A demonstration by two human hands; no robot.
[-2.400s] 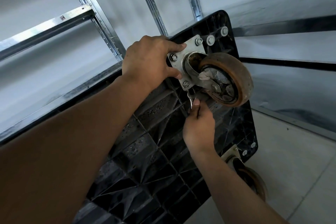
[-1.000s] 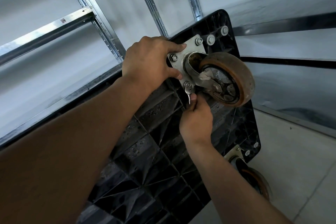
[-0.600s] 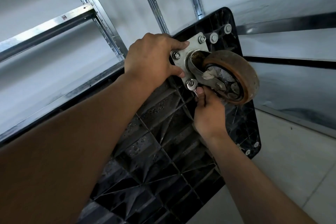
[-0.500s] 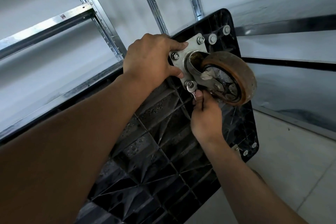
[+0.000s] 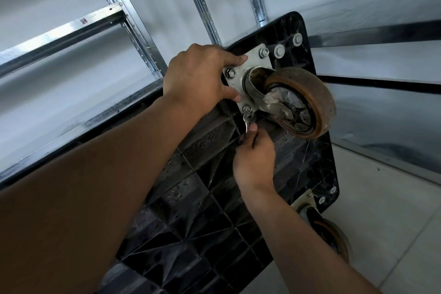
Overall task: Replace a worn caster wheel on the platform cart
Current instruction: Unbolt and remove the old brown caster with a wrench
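Note:
The black platform cart (image 5: 198,222) stands on edge with its ribbed underside facing me. A worn brown caster wheel (image 5: 307,100) sits on a metal mounting plate (image 5: 256,67) near the cart's upper corner. My left hand (image 5: 200,79) grips the plate's left edge, thumb and fingers curled round it. My right hand (image 5: 254,157) pinches a small metal wrench (image 5: 247,122) whose head sits on the plate's lower bolt (image 5: 247,109). Two more bolts show on the plate.
A second brown caster (image 5: 334,236) sits at the cart's lower right corner above the pale tiled floor (image 5: 393,222). Metal shelving uprights and rails (image 5: 133,24) stand behind the cart against a white wall.
My right hand has swung the wrench handle downward and to the left below the lower bolt. My left hand has stayed on the plate.

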